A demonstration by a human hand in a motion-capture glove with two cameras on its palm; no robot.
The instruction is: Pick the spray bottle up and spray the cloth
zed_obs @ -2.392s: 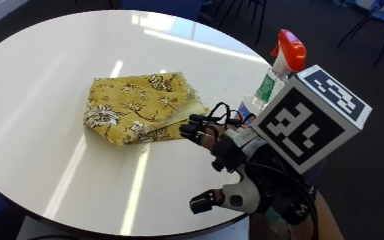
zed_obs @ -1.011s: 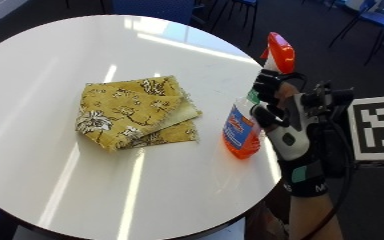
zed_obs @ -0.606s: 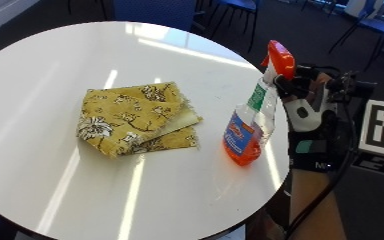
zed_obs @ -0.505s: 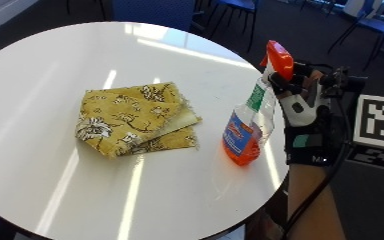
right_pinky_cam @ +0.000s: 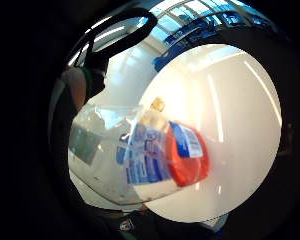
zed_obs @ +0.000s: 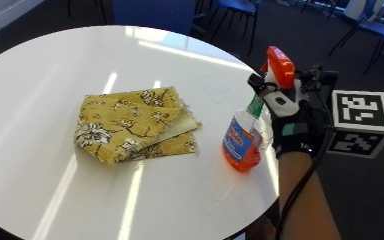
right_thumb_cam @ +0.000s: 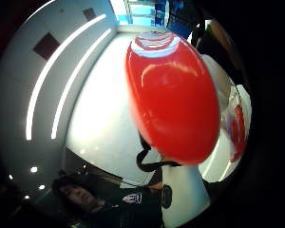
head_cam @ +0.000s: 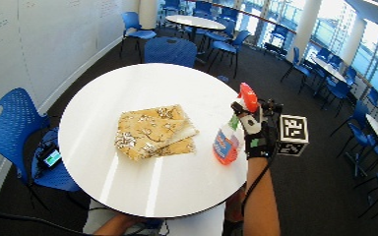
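The round white table (zed_obs: pixel 59 60) carries a folded yellow cloth (zed_obs: pixel 131 125) with a flower print near its middle. The spray bottle (zed_obs: pixel 245 140) stands upright near the table's edge, well apart from the cloth, with orange liquid in it and an orange head. The gloved right hand (zed_obs: pixel 295 127) is just beside the bottle's neck; whether its fingers close on it cannot be told.

Spray bottle (zed_obs: pixel 245 142), clear with orange liquid, blue label and orange trigger head, is standing upright near the round white table's edge, apparently on its surface. Cloth (zed_obs: pixel 135 125), yellow with floral print, is lying folded flat beside it, not touching.
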